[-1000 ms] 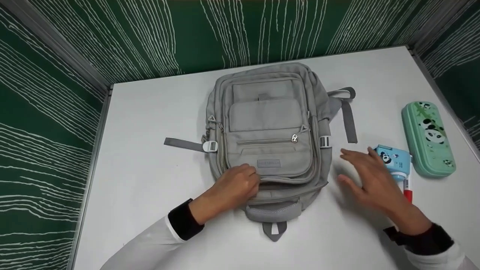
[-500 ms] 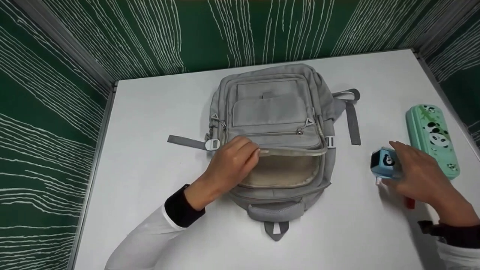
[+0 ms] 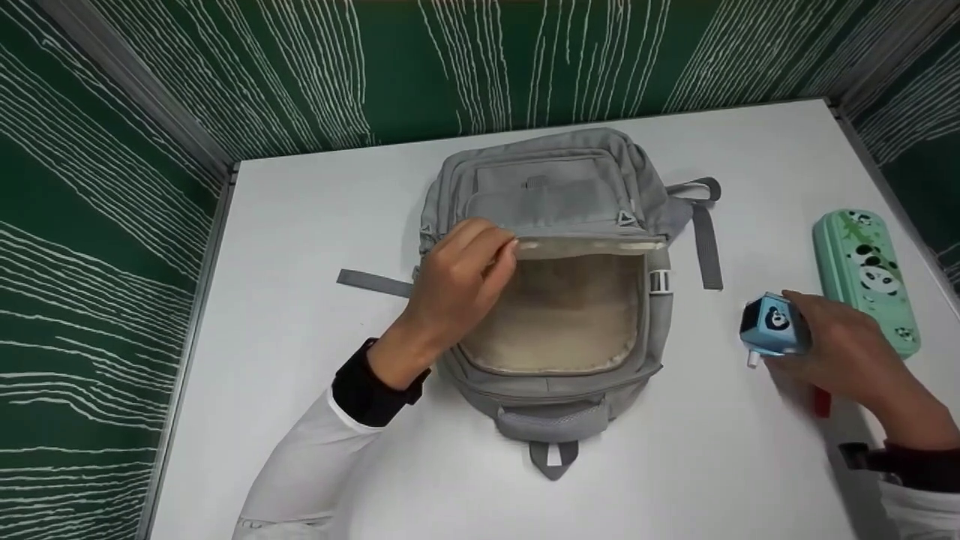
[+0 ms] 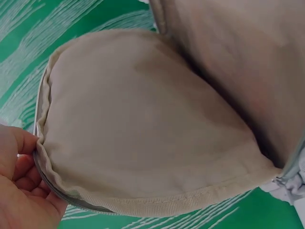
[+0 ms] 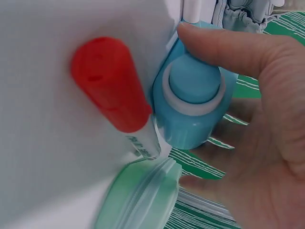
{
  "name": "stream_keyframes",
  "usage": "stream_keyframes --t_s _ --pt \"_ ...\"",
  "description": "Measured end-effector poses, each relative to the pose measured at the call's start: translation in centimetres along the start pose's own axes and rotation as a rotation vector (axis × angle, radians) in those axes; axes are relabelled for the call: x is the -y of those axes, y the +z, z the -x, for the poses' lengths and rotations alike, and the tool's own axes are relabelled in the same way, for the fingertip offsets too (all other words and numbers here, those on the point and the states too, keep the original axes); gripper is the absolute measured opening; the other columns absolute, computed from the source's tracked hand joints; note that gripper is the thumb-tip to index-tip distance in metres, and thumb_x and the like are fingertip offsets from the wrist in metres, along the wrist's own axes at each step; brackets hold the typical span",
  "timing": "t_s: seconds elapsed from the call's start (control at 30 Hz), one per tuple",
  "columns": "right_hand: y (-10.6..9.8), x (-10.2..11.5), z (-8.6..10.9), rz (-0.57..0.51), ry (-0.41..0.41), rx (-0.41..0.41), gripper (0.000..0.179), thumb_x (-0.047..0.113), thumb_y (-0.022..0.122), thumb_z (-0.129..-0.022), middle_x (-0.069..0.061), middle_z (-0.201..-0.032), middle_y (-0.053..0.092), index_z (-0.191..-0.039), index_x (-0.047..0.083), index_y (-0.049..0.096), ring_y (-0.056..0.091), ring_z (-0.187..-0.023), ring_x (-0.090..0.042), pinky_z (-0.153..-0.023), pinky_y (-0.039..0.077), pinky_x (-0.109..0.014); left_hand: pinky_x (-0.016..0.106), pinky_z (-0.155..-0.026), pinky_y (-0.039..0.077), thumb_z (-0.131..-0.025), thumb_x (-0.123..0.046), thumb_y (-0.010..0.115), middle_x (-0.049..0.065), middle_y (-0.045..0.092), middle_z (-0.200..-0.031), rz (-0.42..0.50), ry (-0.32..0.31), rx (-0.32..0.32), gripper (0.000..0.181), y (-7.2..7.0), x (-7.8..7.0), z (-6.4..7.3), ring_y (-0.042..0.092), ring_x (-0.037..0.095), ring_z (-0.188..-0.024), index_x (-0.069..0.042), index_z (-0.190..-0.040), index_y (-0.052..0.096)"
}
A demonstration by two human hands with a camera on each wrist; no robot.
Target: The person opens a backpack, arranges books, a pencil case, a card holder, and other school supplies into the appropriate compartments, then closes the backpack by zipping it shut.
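Observation:
A grey backpack (image 3: pixel 555 390) lies on the table with its front compartment unzipped. My left hand (image 3: pixel 465 277) pinches the edge of its front flap (image 3: pixel 600 246) and holds it raised, so the beige lining shows. In the left wrist view, the thumb and fingers of this hand (image 4: pixel 24 176) grip the flap's zipped edge. To the right, my right hand (image 3: pixel 851 352) grips a small blue panda-printed box (image 3: pixel 772 326) with a round knob, seen in the right wrist view. Close beside it is a red-capped marker (image 5: pixel 112 83), mostly hidden by the hand in the head view.
A green panda pencil case (image 3: pixel 862 277) lies right of the right hand, near the table's right side. Dark straps (image 3: pixel 707 247) stretch out from the backpack onto the white table (image 3: pixel 300 225). Green walls with white lines (image 3: pixel 405 67) stand around the table.
My left hand has lifted the flap up and away, opening the compartment wide. The right hand has moved right and taken hold of the blue box, which has turned.

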State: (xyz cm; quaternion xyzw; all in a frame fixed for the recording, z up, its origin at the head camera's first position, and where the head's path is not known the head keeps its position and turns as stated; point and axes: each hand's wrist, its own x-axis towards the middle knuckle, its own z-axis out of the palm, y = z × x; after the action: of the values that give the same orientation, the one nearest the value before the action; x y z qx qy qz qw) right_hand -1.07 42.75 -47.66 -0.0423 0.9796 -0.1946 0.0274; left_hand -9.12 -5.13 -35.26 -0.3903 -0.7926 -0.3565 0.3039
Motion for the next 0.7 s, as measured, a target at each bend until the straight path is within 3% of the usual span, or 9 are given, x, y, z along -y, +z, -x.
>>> stream_keyframes --t_s 0.1,0.23,0.33,0.4,0.53,0.7 --pt "0.1 0.2 -0.1 -0.043 0.045 0.023 0.095 0.001 0.095 -0.063 -0.041 -0.127 0.053 -0.142 -0.017 0.045 0.050 -0.109 -0.056 -0.088 0.044 -0.075 0.034 -0.073 0.054 -0.100 0.000 0.064 0.012 0.065 -0.088 0.003 -0.010 -0.011 0.009 0.0 0.0 -0.4 0.063 0.024 -0.082 0.003 -0.096 0.072" --pt "0.2 0.7 -0.2 -0.059 0.016 -0.005 0.093 0.002 0.096 -0.061 -0.039 -0.123 0.055 -0.138 -0.016 0.048 0.052 -0.107 -0.053 -0.086 0.046 -0.071 0.033 -0.071 0.053 -0.099 0.001 0.064 0.012 0.065 -0.088 -0.004 -0.018 -0.013 0.008 0.0 0.0 -0.6 0.061 0.022 -0.079 0.003 -0.097 0.072" --pt "0.0 1.1 0.0 -0.061 -0.044 -0.089 0.093 0.002 0.098 -0.057 -0.036 -0.124 0.058 -0.137 -0.013 0.052 0.054 -0.107 -0.050 -0.086 0.049 -0.052 0.032 -0.070 0.052 -0.099 0.000 0.064 0.011 0.064 -0.088 -0.003 -0.017 -0.008 0.008 0.2 0.0 -0.6 0.060 0.022 -0.079 0.003 -0.096 0.072" --pt "-0.5 1.8 0.0 -0.086 -0.068 -0.142 0.094 0.003 0.099 -0.057 -0.035 -0.125 0.059 -0.137 -0.011 0.053 0.054 -0.108 -0.048 -0.086 0.043 -0.035 0.032 -0.070 0.053 -0.099 0.000 0.064 0.012 0.065 -0.088 0.000 -0.013 -0.007 0.008 0.2 0.0 -0.6 0.061 0.021 -0.079 0.002 -0.096 0.072" --pt "-1.5 4.8 -0.5 -0.143 -0.129 -0.213 0.093 0.008 0.099 -0.059 -0.028 -0.124 0.061 -0.139 -0.006 0.055 0.053 -0.102 -0.034 -0.078 0.033 -0.022 0.032 -0.071 0.054 -0.098 0.001 0.065 0.012 0.066 -0.088 -0.001 -0.003 -0.019 0.008 0.4 0.0 -0.6 0.063 0.022 -0.080 0.002 -0.095 0.072" --pt "-1.2 10.3 -2.2 -0.189 -0.372 -0.254 0.091 0.011 0.099 -0.058 -0.017 -0.121 0.066 -0.139 0.001 0.060 0.053 -0.104 -0.019 -0.079 0.039 -0.025 0.033 -0.072 0.055 -0.098 0.002 0.065 0.012 0.066 -0.088 -0.014 0.017 -0.043 0.007 0.6 0.1 -0.5 0.063 0.023 -0.081 0.003 -0.095 0.072"
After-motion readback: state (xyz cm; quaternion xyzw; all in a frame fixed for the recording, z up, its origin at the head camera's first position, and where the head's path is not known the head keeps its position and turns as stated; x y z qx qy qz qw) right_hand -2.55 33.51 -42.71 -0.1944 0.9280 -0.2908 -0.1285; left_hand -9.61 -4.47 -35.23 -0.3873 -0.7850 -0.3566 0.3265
